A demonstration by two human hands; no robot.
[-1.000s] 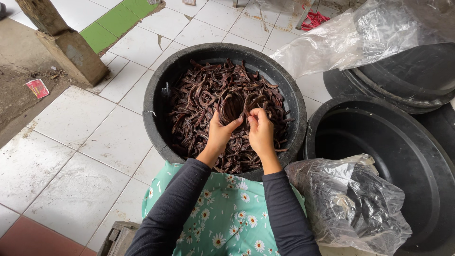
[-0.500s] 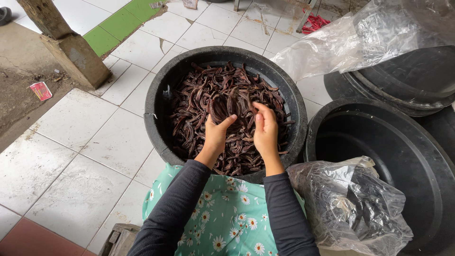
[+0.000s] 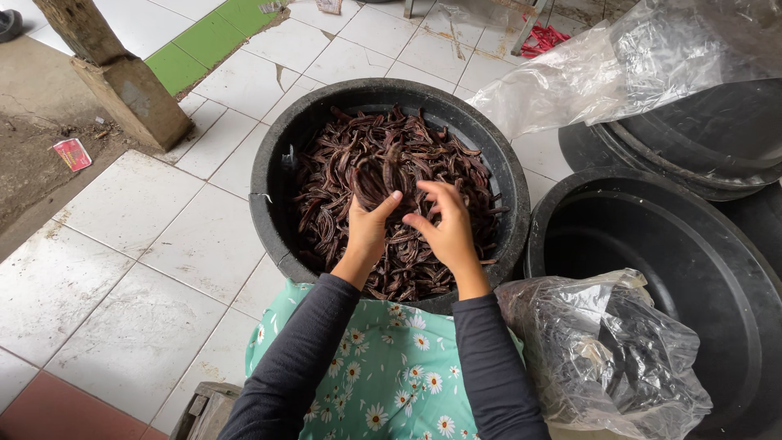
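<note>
1. A green floral cloth (image 3: 383, 383) covers the person's lap at the bottom edge, with dark sleeves reaching forward over it.
2. A clear bag (image 3: 603, 358) with dark contents lies just right of the lap.
3. The left hand (image 3: 368, 232) rests on the pods (image 3: 358, 163), its grip curled around a few, thumb up.
4. The right hand (image 3: 446, 228) hovers just beside it, fingers loosely bent over the pile; whether it pinches a pod I cannot tell.
5. The pods, dark brown and long, fill a black tub (image 3: 269, 212) standing on the white tiled floor (image 3: 130, 244).
6. An empty black tub (image 3: 692, 269) stands to the right, touching the first.
7. Farther right, a plastic sheet (image 3: 619, 65) drapes over stacked tubs.
8. A wooden post (image 3: 122, 81) rises at far left.
</note>
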